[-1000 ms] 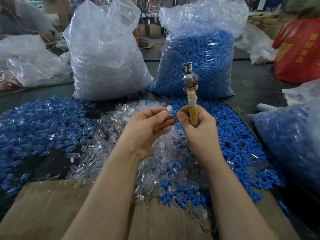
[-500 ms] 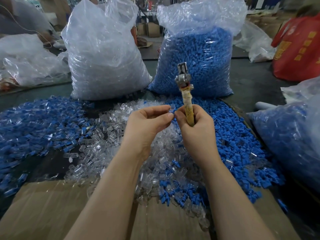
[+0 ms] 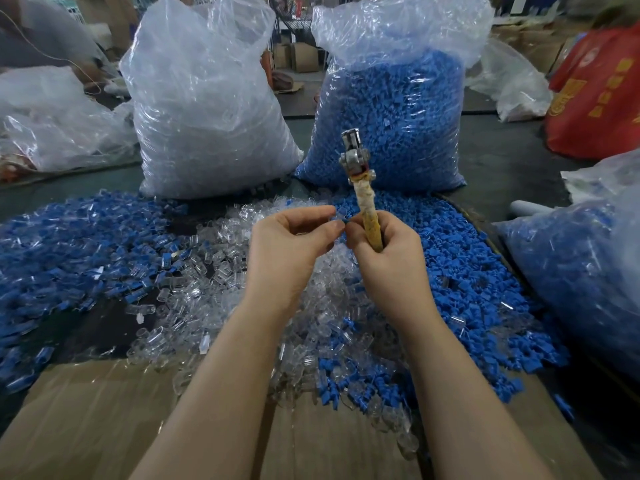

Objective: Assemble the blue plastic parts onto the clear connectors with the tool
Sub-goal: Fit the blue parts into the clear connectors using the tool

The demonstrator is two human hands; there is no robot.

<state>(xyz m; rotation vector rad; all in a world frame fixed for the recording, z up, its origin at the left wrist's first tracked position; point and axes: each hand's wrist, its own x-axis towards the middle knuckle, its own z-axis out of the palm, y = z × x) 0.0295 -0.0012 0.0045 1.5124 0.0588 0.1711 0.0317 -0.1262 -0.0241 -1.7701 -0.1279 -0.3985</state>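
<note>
2 bags [image 3: 207,109] upright, 1 of clear connectors, 1 [image 3: 391,112] of blue parts

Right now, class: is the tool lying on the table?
No, the right hand grips the tool upright above the piles.
</note>
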